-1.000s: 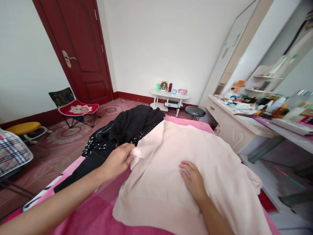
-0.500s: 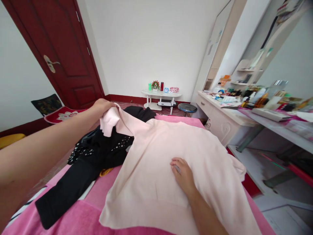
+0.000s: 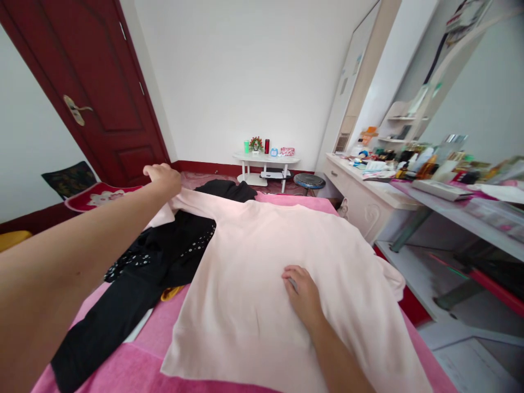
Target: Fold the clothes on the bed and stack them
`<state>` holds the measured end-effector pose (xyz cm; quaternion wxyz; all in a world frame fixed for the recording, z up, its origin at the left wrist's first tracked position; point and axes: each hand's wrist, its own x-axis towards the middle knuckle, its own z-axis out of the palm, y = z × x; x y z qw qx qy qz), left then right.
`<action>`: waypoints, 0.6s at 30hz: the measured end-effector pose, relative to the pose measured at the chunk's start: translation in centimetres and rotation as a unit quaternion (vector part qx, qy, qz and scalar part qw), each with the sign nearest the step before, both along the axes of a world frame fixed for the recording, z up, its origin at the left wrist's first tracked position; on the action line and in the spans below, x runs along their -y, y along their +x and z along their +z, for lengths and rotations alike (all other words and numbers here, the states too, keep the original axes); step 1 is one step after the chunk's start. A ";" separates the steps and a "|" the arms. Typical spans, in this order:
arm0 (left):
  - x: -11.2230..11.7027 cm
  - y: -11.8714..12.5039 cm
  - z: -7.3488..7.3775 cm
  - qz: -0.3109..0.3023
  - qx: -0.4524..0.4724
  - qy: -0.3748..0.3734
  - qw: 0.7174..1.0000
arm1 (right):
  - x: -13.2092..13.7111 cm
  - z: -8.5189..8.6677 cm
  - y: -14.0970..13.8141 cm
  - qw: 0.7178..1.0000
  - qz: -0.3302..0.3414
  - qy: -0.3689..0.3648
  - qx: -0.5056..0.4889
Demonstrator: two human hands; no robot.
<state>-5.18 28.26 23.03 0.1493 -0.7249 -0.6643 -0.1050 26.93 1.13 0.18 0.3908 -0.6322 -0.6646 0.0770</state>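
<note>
A pale pink long-sleeved top (image 3: 254,262) lies spread out in front of me, its body wide and nearly smooth. My left hand (image 3: 164,180) is at the far left, at the end of the outstretched left sleeve. It grips the sleeve, though most of its fingers are hidden behind the hand. Part of the cuff hangs below the wrist. My right hand (image 3: 303,295) rests on the middle of the top, fingers loosely bent and holding nothing. The other sleeve (image 3: 391,278) lies bunched at the right edge.
Dark clothes (image 3: 180,240), some with white dots, lie left on the pink bed cover (image 3: 143,360). A dressing table (image 3: 368,188) crowded with bottles stands right. Beyond the bed are a low white table (image 3: 268,159), a round stool (image 3: 310,181) and a red door (image 3: 102,98).
My left hand has moved slightly left and drawn the sleeve out straighter, so its folds have flattened. My right hand stays on the top. The view has shifted slightly.
</note>
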 end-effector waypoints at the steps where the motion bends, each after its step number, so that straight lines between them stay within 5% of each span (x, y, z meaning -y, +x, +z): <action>1: 0.4 0.7 -0.6 0.018 -0.013 0.018 1.000 | 0.0 0.0 0.0 1.000 -0.001 0.000 0.001; 3: 1.4 3.0 -1.9 -0.015 -0.051 0.062 0.997 | -0.2 0.0 0.0 1.000 -0.002 -0.003 0.002; 5: 2.7 6.0 -3.6 -0.167 -0.088 0.080 0.979 | -0.3 -0.2 0.0 1.000 -0.002 -0.005 0.002; 8: 4.4 10.2 -7.5 -0.418 -0.122 -0.006 0.900 | -0.5 -0.4 0.1 1.000 0.001 -0.009 0.004; 10: 4.8 12.0 -10.5 -0.478 -0.130 -0.076 0.865 | -0.6 -0.5 0.1 1.000 0.002 -0.010 0.002; 14: 2.8 12.2 -14.9 -0.382 -0.096 -0.100 0.914 | -0.7 -0.7 0.2 1.000 0.001 -0.012 -0.006; 18: 0.1 12.0 -16.8 -0.256 -0.060 -0.076 0.962 | -0.9 -0.6 0.2 1.000 -0.003 -0.019 -0.011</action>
